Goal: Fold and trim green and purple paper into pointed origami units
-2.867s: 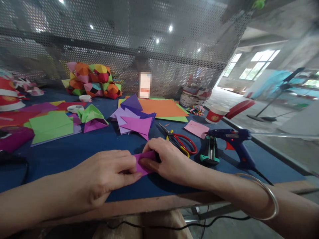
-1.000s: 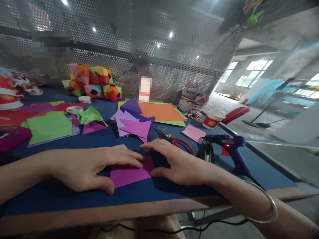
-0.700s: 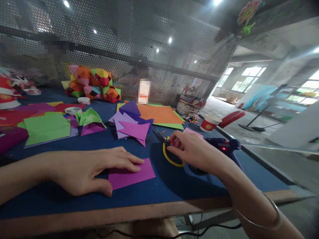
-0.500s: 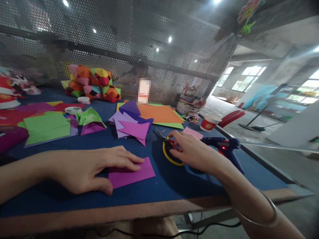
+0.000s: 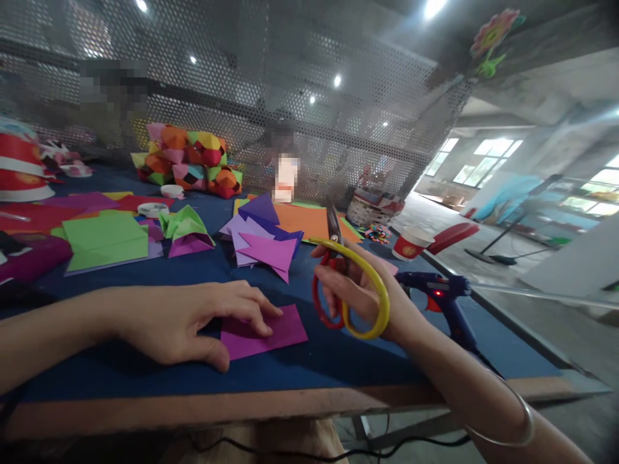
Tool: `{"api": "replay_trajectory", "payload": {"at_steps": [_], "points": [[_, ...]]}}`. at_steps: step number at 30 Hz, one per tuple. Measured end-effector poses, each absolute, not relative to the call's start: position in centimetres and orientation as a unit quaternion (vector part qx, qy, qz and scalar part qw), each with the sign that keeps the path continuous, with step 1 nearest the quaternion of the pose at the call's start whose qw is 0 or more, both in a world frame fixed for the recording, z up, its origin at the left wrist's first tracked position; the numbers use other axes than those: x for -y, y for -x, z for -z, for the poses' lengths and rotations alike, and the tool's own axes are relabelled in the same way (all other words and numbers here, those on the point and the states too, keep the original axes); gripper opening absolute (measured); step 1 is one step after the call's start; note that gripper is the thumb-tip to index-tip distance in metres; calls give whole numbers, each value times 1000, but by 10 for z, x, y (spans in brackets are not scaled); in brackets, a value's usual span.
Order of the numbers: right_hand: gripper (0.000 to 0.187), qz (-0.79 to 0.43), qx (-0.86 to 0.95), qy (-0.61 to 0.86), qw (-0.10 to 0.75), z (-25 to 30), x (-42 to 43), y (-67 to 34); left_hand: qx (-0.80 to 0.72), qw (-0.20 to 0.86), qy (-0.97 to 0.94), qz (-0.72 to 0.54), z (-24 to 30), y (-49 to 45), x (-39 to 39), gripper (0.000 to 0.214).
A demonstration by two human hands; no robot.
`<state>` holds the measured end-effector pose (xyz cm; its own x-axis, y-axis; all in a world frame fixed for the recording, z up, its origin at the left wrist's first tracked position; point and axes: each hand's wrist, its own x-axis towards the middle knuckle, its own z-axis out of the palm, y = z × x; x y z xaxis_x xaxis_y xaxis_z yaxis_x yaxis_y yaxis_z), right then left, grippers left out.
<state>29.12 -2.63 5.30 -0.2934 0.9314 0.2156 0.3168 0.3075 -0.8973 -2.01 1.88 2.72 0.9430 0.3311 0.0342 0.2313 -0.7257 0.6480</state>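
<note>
My left hand (image 5: 193, 322) lies with fingers spread on a folded magenta paper (image 5: 285, 332), its fingertips pressing the sheet to the blue tabletop. In my right hand (image 5: 367, 290) is a pair of scissors (image 5: 382, 303) with yellow and red handles, raised above the table, blades pointing up and away from me. Beyond the hands lie cut purple and magenta paper pieces (image 5: 271, 248). To the right of my right hand rests a dark blue glue gun (image 5: 435, 283) with a lit red light.
At the left are green paper (image 5: 106, 238), a folded green-and-purple piece (image 5: 186, 232) and red paper cups (image 5: 22, 161). Orange sheets (image 5: 302, 222) lie at the back, beside colourful paper balls (image 5: 188, 161). Another paper cup (image 5: 411, 245) stands at the right edge.
My right hand has picked the scissors up off the table and turned them upward. My left hand stays on the magenta paper. The view has shifted slightly.
</note>
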Motion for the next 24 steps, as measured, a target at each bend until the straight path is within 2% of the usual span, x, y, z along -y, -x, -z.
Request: {"api": "replay_trajectory", "payload": {"at_steps": [4, 9, 15, 24], "points": [[35, -481, 672, 386, 410, -41, 38, -259, -181, 336, -922, -59, -36, 15, -13, 43], [28, -539, 671, 351, 368, -28, 47, -237, -193, 320, -923, -89, -37, 11, -10, 30], [25, -538, 676, 371, 341, -21, 45, -235, -210, 324, -919, -78, -33, 12, -10, 33], [26, -510, 692, 393, 326, -22, 35, -248, -209, 325, -920, -73, -36, 14, -9, 24]]}}
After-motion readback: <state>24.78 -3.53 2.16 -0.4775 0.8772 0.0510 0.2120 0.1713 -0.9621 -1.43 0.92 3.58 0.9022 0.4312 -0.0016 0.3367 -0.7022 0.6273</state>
